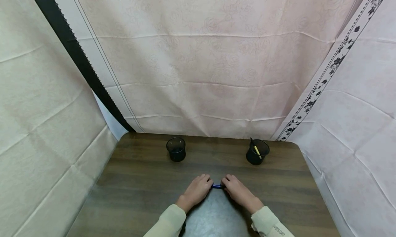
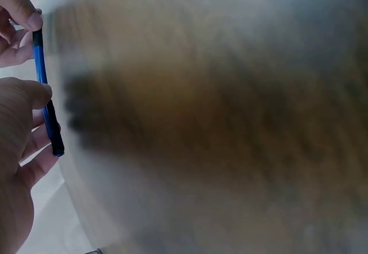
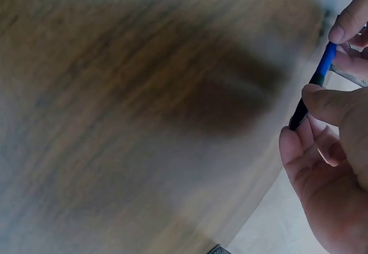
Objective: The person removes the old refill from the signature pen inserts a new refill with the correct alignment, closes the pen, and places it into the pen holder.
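Two hands hold a blue and black pen between them over the desk.
The left hand (image 1: 197, 189) pinches one end of the pen (image 1: 217, 186) between thumb and fingers, and the right hand (image 1: 239, 193) pinches the other, its thumb on a black part; the blue middle shows in the gap between the hands. The pen runs roughly along the far edge of the desk (image 1: 139, 185), well in from it and between the side edges. Near that far edge are two dark cups: the left cup (image 1: 177, 155) and, towards the far right corner, the right cup (image 1: 253, 159), with a black and yellow stick (image 1: 257, 150) leaning in it. Pale cloth (image 1: 201, 65) hangs behind the desk.
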`<control>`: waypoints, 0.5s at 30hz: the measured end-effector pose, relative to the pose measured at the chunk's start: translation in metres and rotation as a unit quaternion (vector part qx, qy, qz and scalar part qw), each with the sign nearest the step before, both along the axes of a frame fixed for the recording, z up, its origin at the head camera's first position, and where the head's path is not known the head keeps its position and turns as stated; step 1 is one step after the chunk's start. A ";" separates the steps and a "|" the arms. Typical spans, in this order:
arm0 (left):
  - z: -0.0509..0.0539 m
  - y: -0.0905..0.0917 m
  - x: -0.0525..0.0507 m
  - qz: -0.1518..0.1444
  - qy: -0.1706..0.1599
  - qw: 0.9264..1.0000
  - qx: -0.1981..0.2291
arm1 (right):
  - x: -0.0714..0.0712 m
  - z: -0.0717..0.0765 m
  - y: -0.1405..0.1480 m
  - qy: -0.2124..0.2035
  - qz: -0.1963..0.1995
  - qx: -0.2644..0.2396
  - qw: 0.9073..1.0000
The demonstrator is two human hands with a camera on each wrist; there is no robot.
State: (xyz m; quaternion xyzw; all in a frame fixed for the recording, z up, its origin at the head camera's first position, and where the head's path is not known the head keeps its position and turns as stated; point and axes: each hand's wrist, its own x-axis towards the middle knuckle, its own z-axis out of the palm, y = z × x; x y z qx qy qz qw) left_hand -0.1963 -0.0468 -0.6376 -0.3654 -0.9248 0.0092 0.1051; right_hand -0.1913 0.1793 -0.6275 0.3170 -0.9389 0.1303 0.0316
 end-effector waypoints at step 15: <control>0.021 -0.003 -0.004 -0.003 0.031 0.998 0.046 | -0.003 0.025 0.003 0.049 -0.005 -0.037 0.998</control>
